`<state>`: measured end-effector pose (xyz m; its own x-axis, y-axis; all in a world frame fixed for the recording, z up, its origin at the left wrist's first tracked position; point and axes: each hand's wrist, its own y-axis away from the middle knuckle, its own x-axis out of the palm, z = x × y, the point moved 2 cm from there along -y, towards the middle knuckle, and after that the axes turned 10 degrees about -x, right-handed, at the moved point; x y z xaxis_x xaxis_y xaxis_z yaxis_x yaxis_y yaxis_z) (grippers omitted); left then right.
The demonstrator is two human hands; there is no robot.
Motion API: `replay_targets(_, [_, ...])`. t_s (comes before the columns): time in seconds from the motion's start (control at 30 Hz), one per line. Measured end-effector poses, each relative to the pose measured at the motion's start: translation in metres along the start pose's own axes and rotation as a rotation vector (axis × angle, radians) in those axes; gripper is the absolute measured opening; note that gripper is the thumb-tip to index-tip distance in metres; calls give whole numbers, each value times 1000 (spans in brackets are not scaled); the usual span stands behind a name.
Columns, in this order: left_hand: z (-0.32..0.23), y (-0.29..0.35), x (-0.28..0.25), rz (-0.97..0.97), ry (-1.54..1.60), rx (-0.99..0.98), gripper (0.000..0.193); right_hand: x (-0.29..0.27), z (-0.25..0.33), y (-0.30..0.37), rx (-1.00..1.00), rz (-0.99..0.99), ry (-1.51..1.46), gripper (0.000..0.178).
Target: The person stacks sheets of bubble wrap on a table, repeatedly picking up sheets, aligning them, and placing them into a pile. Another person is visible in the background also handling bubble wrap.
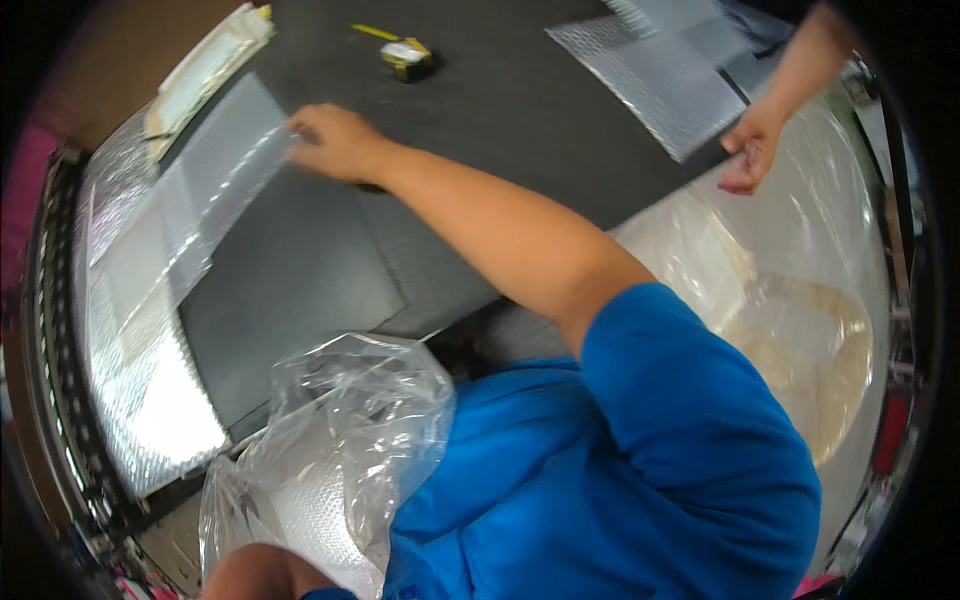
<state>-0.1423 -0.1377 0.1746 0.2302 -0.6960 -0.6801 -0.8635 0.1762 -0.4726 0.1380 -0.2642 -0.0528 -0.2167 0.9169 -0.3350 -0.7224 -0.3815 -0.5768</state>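
Reaching across the dark table (480,120), my right hand (340,145) has its fingers closed on the edge of a translucent bubble-wrap sheet (215,170). That sheet stretches down and left over silvery bubble wrap (150,420). Just below my right forearm, a flat dark grey panel (290,290) lies on the table. Only a bare part of my left arm shows at the bottom left edge; my left hand is out of the picture. Beside that arm, a crumpled clear plastic bag (360,400) hangs at the table's near edge, with bubble wrap in it.
A yellow and black tape measure (405,58) lies at the far side. Another person's hand (755,150) hangs at the upper right, near more bubble-wrap sheets (650,80). Large clear plastic (790,260) spreads at the right. A whitish folded bundle (205,75) lies far left.
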Motion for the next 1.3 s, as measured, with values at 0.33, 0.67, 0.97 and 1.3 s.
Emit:
replay_targets(0.33, [27, -61, 116, 443, 46, 63, 44, 3, 13, 4, 14, 113, 73, 35])
replay_targets(0.67, [22, -139, 162, 416, -17, 173, 42, 7, 20, 8, -13, 155, 85, 29])
replay_targets(0.97, [2, -254, 211, 294, -127, 280, 40, 10, 21, 6, -52, 166, 113, 27])
replay_targets(1.3, [-4, -320, 245, 249, -235, 271, 38, 12, 17, 7, -78, 161, 132, 24])
